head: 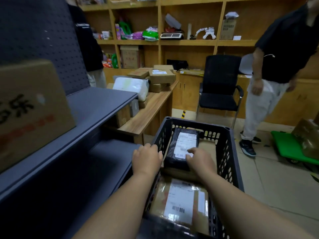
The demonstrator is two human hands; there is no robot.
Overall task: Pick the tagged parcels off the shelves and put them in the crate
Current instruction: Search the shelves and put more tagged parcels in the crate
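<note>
A dark plastic crate (pixel 229 163) stands on the floor in front of me. Inside it a black parcel (pixel 179 152) with a white label lies toward the far end, on top of a brown box. A second brown cardboard parcel (pixel 179 200) with a white barcode label lies at the near end. My left hand (pixel 146 157) rests at the crate's left rim, fingers curled beside the black parcel. My right hand (pixel 198 159) lies on the black parcel's near right corner, fingers on its label. Whether either hand grips the parcel is unclear.
Grey metal shelves (pixel 96 107) run along my left, with a large brown carton (pixel 31 107) on the upper one. A wooden table (pixel 155 107) holds several parcels. A black chair (pixel 221 90) stands behind the crate. A person (pixel 269 80) stands right, near a green trolley (pixel 290 147).
</note>
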